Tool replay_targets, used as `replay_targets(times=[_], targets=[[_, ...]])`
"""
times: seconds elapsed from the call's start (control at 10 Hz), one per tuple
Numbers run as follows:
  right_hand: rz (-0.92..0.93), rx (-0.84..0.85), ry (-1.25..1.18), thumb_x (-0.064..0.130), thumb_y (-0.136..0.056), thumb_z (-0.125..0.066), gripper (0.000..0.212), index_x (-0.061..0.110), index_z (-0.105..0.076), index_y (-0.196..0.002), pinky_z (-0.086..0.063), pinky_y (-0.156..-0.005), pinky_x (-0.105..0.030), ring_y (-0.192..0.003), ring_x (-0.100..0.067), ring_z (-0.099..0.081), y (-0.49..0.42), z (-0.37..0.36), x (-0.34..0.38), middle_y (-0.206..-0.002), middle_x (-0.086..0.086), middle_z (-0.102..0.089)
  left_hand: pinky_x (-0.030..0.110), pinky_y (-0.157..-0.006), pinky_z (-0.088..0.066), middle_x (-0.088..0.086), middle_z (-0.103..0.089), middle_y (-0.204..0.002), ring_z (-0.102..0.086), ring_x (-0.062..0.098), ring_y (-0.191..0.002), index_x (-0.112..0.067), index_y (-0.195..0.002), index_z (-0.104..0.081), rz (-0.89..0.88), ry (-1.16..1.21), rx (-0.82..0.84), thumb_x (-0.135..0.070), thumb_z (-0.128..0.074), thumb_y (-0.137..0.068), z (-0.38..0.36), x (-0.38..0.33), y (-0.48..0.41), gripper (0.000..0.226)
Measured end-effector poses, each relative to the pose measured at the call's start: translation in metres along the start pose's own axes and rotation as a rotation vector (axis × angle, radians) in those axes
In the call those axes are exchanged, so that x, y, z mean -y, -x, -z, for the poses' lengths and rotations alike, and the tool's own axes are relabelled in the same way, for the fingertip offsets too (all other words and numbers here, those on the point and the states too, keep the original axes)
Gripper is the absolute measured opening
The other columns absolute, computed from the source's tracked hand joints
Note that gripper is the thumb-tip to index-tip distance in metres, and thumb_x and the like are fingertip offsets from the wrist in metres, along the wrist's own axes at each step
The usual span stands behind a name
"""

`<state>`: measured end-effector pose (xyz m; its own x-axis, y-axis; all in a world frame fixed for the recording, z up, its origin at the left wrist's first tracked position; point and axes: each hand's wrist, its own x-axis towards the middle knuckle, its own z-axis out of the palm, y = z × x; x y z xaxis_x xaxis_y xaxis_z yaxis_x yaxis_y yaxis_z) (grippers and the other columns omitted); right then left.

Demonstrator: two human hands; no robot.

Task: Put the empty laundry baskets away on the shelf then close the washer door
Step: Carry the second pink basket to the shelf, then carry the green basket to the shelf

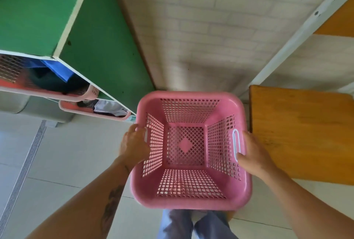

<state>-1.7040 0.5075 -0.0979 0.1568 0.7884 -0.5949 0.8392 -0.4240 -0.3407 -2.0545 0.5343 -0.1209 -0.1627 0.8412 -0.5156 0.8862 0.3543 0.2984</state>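
I see no words, labels or brand marks that I can read on anything here.

I hold a pink square plastic laundry basket with holes in its sides (189,148) in the middle of the frame, a bit low. It is empty. Its open top faces up at me, and I can see right down to its bottom, which has a plain pink diamond in the middle. It looks about as wide as it is long, so I cannot tell which way is its long way. It is up off the pale tiled floor (57,162), above my legs in blue-grey trousers (193,225).

My left hand (134,145) grips the left rim, with my fingers curled over the edge by the handle hole. My right hand (251,152) grips the right rim, just beside the white handle slot (236,143), with my thumb on the rim.

At the upper left of the frame is a green shelf unit with white edges (92,28). Two other pink baskets (92,90) sit in it, with clothes inside. At the right of the frame is a yellow wooden tabletop (302,129), near the basket but not touching it. A wall of pale bricks (201,18) fills the top middle.
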Motion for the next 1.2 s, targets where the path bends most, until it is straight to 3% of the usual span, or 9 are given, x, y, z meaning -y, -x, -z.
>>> replay_targets(times=[0.1, 0.2, 0.4, 0.5, 0.6, 0.9, 1.0, 1.1, 1.2], targets=[[-0.002, -0.016, -0.043, 0.014, -0.086, -0.064, 0.071, 0.021, -0.03, -0.149, -0.045, -0.09, -0.03, -0.127, -0.023, -0.049, 0.02, 0.022, 0.012, -0.149, -0.002, -0.04, 0.037, -0.073, -0.057, 0.004, -0.066, -0.109, -0.064, 0.024, -0.087, -0.02, -0.108, -0.067, 0.015, 0.067, -0.008, -0.01, -0.054, -0.073, 0.029, -0.026, 0.009, 0.039], [0.001, -0.07, -0.064, 0.028, -0.091, -0.061, 0.069, 0.019, -0.028, -0.151, -0.038, -0.105, -0.037, -0.137, -0.023, -0.039, 0.064, 0.06, 0.021, -0.154, 0.0, -0.033, 0.022, -0.059, -0.048, -0.001, -0.068, -0.107, -0.062, 0.014, -0.081, -0.023, -0.106, -0.068, -0.091, 0.161, -0.029, -0.005, -0.053, -0.075, 0.063, -0.074, 0.037, 0.039], [-0.009, -0.18, -0.061, 0.029, -0.09, -0.061, 0.068, 0.015, -0.031, -0.15, -0.029, -0.115, -0.037, -0.142, -0.022, -0.032, 0.151, 0.115, -0.014, -0.157, -0.004, -0.031, 0.003, -0.053, -0.043, -0.002, -0.065, -0.122, -0.061, 0.004, -0.084, -0.02, -0.121, -0.064, -0.354, 0.219, 0.082, 0.0, -0.053, -0.081, 0.084, -0.168, 0.101, 0.046], [-0.032, -0.227, -0.077, 0.029, -0.09, -0.061, 0.067, 0.013, -0.032, -0.149, -0.029, -0.113, -0.034, -0.142, -0.023, -0.032, 0.189, 0.136, -0.044, -0.157, -0.006, -0.031, 0.008, -0.072, -0.048, -0.003, -0.066, -0.12, -0.061, 0.006, -0.09, -0.021, -0.12, -0.064, -0.472, 0.176, 0.119, -0.001, -0.051, -0.081, 0.079, -0.208, 0.137, 0.046], [-0.06, -0.348, -0.15, 0.03, -0.09, -0.059, 0.066, 0.012, -0.034, -0.149, -0.031, -0.11, -0.034, -0.14, -0.023, -0.033, 0.257, 0.16, -0.109, -0.156, -0.005, -0.03, 0.021, -0.08, -0.053, -0.001, -0.069, -0.115, -0.065, 0.013, -0.098, -0.018, -0.117, -0.065, -0.617, 0.041, 0.125, -0.004, -0.048, -0.079, 0.052, -0.268, 0.197, 0.044], [-0.235, -0.602, -0.266, 0.038, -0.087, -0.054, 0.065, 0.02, -0.035, -0.147, -0.038, -0.107, -0.04, -0.134, -0.023, -0.039, 0.459, 0.163, -0.313, -0.152, 0.001, -0.033, 0.025, -0.078, -0.043, -0.004, -0.063, -0.116, -0.056, 0.017, -0.094, -0.02, -0.116, -0.064, -0.894, -0.037, 0.183, -0.018, -0.038, -0.081, -0.055, -0.414, 0.407, 0.043], [-0.358, -0.696, -0.299, 0.042, -0.087, -0.054, 0.066, 0.021, -0.035, -0.147, -0.038, -0.107, -0.04, -0.134, -0.021, -0.039, 0.552, 0.16, -0.403, -0.152, 0.003, -0.033, 0.024, -0.068, -0.046, 0.002, -0.066, -0.104, -0.062, 0.02, -0.086, -0.017, -0.115, -0.065, -1.03, -0.082, 0.26, -0.01, -0.042, -0.089, -0.113, -0.477, 0.517, 0.035], [-0.43, -0.764, -0.315, 0.042, -0.087, -0.053, 0.066, 0.023, -0.034, -0.147, -0.038, -0.107, -0.04, -0.134, -0.021, -0.039, 0.606, 0.162, -0.455, -0.152, 0.005, -0.033, 0.021, -0.071, -0.047, 0.004, -0.067, -0.11, -0.063, 0.021, -0.095, -0.016, -0.117, -0.065, -1.104, -0.129, 0.315, -0.013, -0.047, -0.088, -0.145, -0.511, 0.574, 0.035], [-0.559, -0.86, -0.316, 0.044, -0.088, -0.054, 0.064, 0.024, -0.035, -0.146, -0.039, -0.107, -0.04, -0.134, -0.021, -0.039, 0.677, 0.167, -0.522, -0.151, 0.005, -0.034, 0.005, -0.06, -0.037, -0.001, -0.067, -0.11, -0.06, 0.009, -0.087, -0.021, -0.117, -0.066, -1.304, -0.214, 0.305, -0.017, -0.05, -0.087, -0.185, -0.573, 0.664, 0.034]])
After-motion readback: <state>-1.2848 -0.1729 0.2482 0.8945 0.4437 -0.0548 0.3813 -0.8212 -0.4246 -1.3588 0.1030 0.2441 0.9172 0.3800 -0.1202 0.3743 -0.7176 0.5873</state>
